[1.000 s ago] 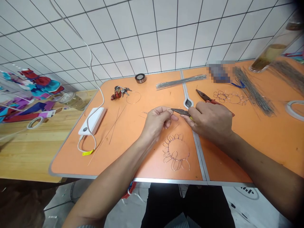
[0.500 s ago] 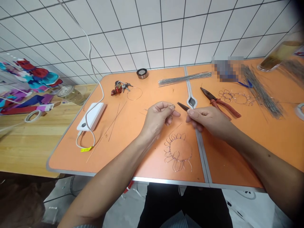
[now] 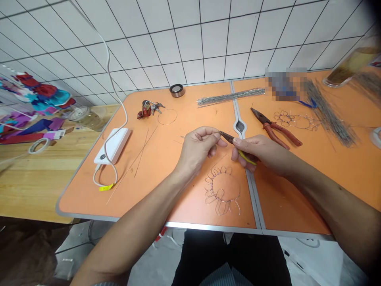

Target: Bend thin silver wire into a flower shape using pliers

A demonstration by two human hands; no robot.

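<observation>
My right hand (image 3: 257, 153) is closed around needle-nose pliers (image 3: 228, 137) with yellow handles. Their dark tips reach the fingertips of my left hand (image 3: 202, 145). The left thumb and forefinger are pinched on what looks like a thin wire; the hand hides most of it, and a short end shows left of the knuckles. Below both hands lies a wire ring with loops around its rim (image 3: 212, 186), flat on the orange table (image 3: 166, 171).
Red-handled pliers (image 3: 278, 129) lie right of my hands, near looped wire pieces (image 3: 293, 120). Wire bundles (image 3: 230, 97) (image 3: 330, 115), black tape (image 3: 177, 91), keys (image 3: 151, 108) and a wire circle (image 3: 167, 116) are farther back. A white power bank (image 3: 113, 147) with a cable sits at left.
The pliers in my right hand have turned and moved left, so their tips now meet my left fingertips. Their yellow handle has come into sight. My left hand stays nearly still.
</observation>
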